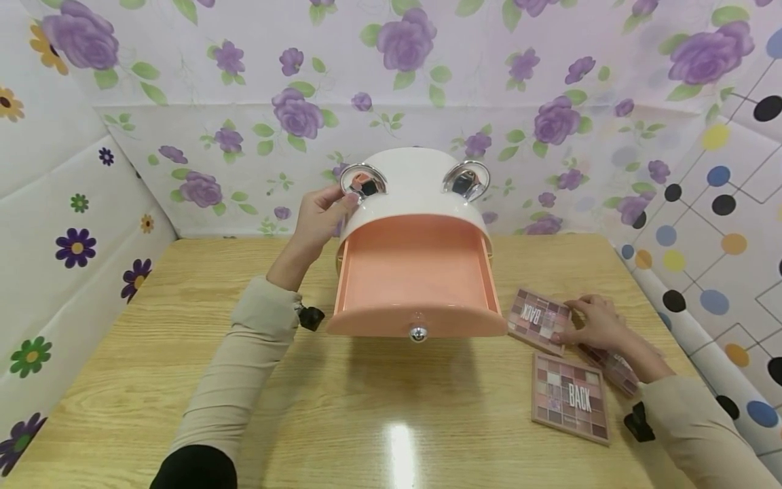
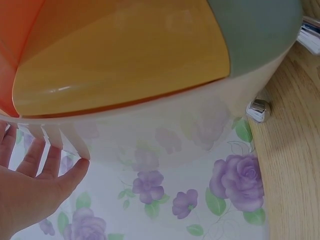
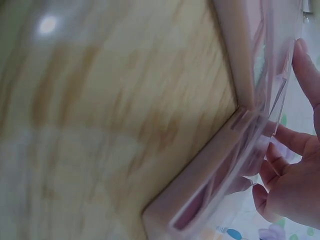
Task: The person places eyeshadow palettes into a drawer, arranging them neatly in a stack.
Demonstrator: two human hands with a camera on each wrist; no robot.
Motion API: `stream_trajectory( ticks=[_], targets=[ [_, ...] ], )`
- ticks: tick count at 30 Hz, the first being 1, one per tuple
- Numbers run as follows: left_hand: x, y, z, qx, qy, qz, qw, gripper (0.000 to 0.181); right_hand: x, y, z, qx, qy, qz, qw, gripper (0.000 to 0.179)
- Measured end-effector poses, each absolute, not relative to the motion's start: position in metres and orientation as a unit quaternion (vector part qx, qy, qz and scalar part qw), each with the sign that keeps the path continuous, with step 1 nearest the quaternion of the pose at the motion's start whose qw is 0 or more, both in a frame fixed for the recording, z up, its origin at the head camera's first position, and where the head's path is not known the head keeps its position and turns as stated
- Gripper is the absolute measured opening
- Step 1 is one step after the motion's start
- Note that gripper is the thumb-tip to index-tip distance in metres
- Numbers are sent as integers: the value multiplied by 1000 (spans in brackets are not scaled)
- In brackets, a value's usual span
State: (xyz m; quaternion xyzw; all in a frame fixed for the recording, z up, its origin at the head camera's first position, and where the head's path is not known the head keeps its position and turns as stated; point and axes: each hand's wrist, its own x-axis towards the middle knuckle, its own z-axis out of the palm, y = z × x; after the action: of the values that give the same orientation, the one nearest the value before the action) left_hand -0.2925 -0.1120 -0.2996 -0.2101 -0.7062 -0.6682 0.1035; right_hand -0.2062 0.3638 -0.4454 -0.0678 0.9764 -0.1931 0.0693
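A white rounded storage box with two silver ring-shaped ears stands at the table's far middle. Its peach drawer is pulled out, bare inside, with a silver knob in front. My left hand grips the box's left side beside the ear, thumb in front; in the left wrist view its fingertips touch the glossy white wall. My right hand holds an eyeshadow palette by its right edge, just right of the drawer. Another eyeshadow palette lies partly hidden below that hand.
Nearer on the table lies a third eyeshadow palette lettered BACK. In the left wrist view, orange, yellow and green drawer parts show on the box. Flower-printed cloth hangs close behind; dotted cloth borders the right side.
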Motion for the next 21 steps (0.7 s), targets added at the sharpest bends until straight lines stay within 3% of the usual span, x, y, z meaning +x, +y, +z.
stream_trajectory(
  ticks=[12,21],
  targets=[
    [-297,-114,-305,-214,-703,-670,106,32,-205,361,-441,-79,961,-260,43,91],
    [-295,-113,-303,-211,-701,-673,101,32,-198,369,-433,-36,916,-397,41,70]
  ],
)
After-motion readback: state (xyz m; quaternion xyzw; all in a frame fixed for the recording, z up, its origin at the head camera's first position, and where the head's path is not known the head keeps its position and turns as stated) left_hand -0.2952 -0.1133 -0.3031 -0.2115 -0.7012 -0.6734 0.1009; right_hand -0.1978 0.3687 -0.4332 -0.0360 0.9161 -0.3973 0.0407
